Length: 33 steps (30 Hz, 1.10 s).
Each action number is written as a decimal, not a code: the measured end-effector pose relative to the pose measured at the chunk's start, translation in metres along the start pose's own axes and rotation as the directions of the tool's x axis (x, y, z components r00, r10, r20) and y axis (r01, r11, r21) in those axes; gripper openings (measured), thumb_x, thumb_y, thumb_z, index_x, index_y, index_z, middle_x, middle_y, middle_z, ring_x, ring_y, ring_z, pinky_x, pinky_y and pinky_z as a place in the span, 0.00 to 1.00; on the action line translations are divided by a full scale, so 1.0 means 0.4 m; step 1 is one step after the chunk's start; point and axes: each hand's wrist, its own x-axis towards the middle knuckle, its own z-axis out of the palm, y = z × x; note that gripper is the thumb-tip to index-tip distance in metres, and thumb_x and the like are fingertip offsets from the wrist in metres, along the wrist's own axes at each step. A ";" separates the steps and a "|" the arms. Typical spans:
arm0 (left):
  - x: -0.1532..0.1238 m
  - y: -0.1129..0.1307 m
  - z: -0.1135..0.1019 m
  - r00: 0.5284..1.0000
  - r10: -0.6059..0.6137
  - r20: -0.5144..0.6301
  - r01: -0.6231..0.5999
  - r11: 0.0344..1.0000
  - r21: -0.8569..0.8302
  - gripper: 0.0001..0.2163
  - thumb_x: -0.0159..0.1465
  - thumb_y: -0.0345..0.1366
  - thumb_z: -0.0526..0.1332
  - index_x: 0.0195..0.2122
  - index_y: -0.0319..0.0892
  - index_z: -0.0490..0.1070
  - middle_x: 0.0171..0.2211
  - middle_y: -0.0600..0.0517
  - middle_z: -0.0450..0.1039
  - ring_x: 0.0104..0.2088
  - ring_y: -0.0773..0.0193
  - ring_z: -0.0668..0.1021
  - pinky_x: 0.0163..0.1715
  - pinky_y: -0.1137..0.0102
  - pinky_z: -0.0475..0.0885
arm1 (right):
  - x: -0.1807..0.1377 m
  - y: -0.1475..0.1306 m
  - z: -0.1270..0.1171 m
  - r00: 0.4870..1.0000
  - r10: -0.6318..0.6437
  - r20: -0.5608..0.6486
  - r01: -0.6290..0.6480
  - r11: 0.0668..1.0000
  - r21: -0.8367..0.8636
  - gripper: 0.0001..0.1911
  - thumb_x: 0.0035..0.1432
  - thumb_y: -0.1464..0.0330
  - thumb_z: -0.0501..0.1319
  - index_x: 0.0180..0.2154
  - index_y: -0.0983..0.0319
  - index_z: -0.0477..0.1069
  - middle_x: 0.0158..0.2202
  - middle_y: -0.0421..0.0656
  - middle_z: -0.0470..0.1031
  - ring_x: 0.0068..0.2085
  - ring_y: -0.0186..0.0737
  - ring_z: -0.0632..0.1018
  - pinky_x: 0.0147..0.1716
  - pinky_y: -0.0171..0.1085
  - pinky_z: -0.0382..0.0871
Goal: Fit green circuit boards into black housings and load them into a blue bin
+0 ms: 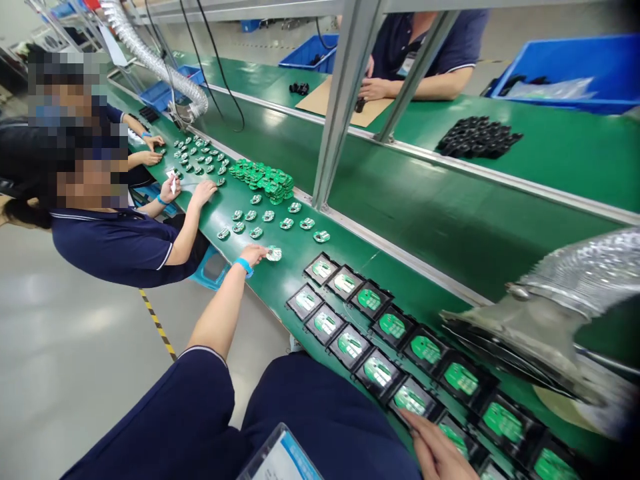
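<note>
My left hand (253, 255), with a blue band at the wrist, reaches out over the green bench and pinches a small round circuit board (274, 253) at its edge. Other loose boards (268, 216) lie spread just beyond it. At the bottom right, my right hand (436, 445) has its fingers close together against the near edge of a black square frame holding a green board (410, 400). Whether anything is between those fingers is hidden. Two rows of such black frames (350, 345), each with a board inside, run along the bench towards me.
A pile of green boards (263, 179) sits farther along the bench. Co-workers (120, 233) sit at the left, hands on boards. A silver exhaust hose with hood (540, 333) juts in at right. A metal post (343, 107) rises at the divider; black parts (477, 137) lie beyond.
</note>
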 end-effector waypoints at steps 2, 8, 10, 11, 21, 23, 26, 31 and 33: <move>-0.091 0.012 0.083 0.985 0.074 0.156 -0.070 0.997 -0.034 0.07 0.52 0.33 0.65 0.24 0.38 0.67 0.18 0.57 0.62 0.17 0.75 0.61 0.18 0.78 0.54 | 0.023 -0.053 -0.034 0.999 0.025 -0.021 -0.023 0.995 0.101 0.18 0.58 0.60 0.51 0.42 0.56 0.76 0.44 0.43 0.78 0.44 0.43 0.79 0.42 0.38 0.75; -0.446 0.092 0.334 0.465 0.513 0.722 -0.476 0.832 -0.285 0.11 0.53 0.41 0.66 0.25 0.38 0.70 0.23 0.54 0.66 0.23 0.72 0.67 0.24 0.75 0.63 | 0.082 -0.200 -0.197 0.956 0.294 0.004 -0.237 0.765 0.599 0.22 0.59 0.54 0.54 0.46 0.61 0.73 0.40 0.47 0.78 0.31 0.38 0.76 0.33 0.38 0.74; -0.539 0.127 0.387 0.238 0.626 0.743 -0.637 0.678 -0.367 0.10 0.57 0.40 0.64 0.25 0.38 0.71 0.26 0.52 0.68 0.27 0.69 0.70 0.29 0.73 0.66 | 0.074 -0.209 -0.255 0.952 0.304 0.021 -0.237 0.696 0.678 0.23 0.58 0.54 0.54 0.47 0.62 0.73 0.35 0.45 0.77 0.28 0.35 0.73 0.30 0.36 0.71; -0.576 0.142 0.409 0.131 0.655 0.744 -0.704 0.590 -0.395 0.09 0.59 0.39 0.63 0.26 0.38 0.72 0.26 0.51 0.69 0.29 0.68 0.71 0.31 0.72 0.67 | 0.062 -0.205 -0.280 0.954 0.295 0.047 -0.243 0.677 0.695 0.23 0.58 0.53 0.55 0.46 0.62 0.73 0.34 0.44 0.76 0.27 0.34 0.72 0.28 0.35 0.70; -0.863 0.118 0.636 -0.570 0.317 0.758 -0.820 -0.275 -0.501 0.14 0.67 0.30 0.49 0.29 0.43 0.72 0.28 0.51 0.71 0.28 0.67 0.69 0.30 0.71 0.64 | -0.204 -0.040 -0.360 0.972 0.184 0.148 -0.228 0.572 0.788 0.16 0.53 0.56 0.61 0.34 0.64 0.73 0.28 0.39 0.67 0.27 0.30 0.66 0.28 0.32 0.63; -0.898 0.084 0.699 -0.594 0.277 0.755 -0.797 -0.327 -0.507 0.12 0.67 0.32 0.50 0.32 0.43 0.72 0.30 0.51 0.71 0.29 0.66 0.70 0.29 0.71 0.64 | -0.266 0.015 -0.360 0.974 0.206 0.090 -0.203 0.629 0.751 0.15 0.55 0.58 0.60 0.33 0.63 0.73 0.28 0.39 0.66 0.27 0.31 0.67 0.29 0.33 0.64; -0.923 0.025 0.801 -0.461 0.303 0.834 -0.882 -0.261 -0.392 0.12 0.66 0.39 0.53 0.47 0.41 0.68 0.39 0.48 0.71 0.37 0.63 0.73 0.35 0.70 0.68 | -0.371 0.137 -0.357 0.939 0.331 -0.088 -0.218 0.775 0.594 0.13 0.57 0.59 0.57 0.33 0.62 0.73 0.29 0.40 0.67 0.28 0.32 0.68 0.29 0.33 0.65; -0.933 -0.072 0.952 -0.213 0.194 0.958 -0.962 -0.213 -0.171 0.13 0.67 0.36 0.52 0.49 0.38 0.67 0.44 0.46 0.69 0.43 0.60 0.72 0.44 0.66 0.68 | -0.525 0.410 -0.315 0.843 0.385 -0.376 -0.420 0.907 -0.013 0.13 0.60 0.63 0.54 0.34 0.63 0.74 0.31 0.46 0.71 0.33 0.40 0.71 0.34 0.37 0.63; -0.941 -0.110 0.998 -0.212 0.088 0.973 -0.947 -0.266 -0.182 0.11 0.66 0.35 0.53 0.47 0.39 0.69 0.44 0.46 0.69 0.45 0.59 0.70 0.47 0.64 0.66 | -0.548 0.490 -0.291 0.885 0.315 -0.343 -0.400 0.891 -0.214 0.14 0.61 0.65 0.52 0.34 0.64 0.74 0.32 0.48 0.72 0.36 0.43 0.71 0.35 0.38 0.62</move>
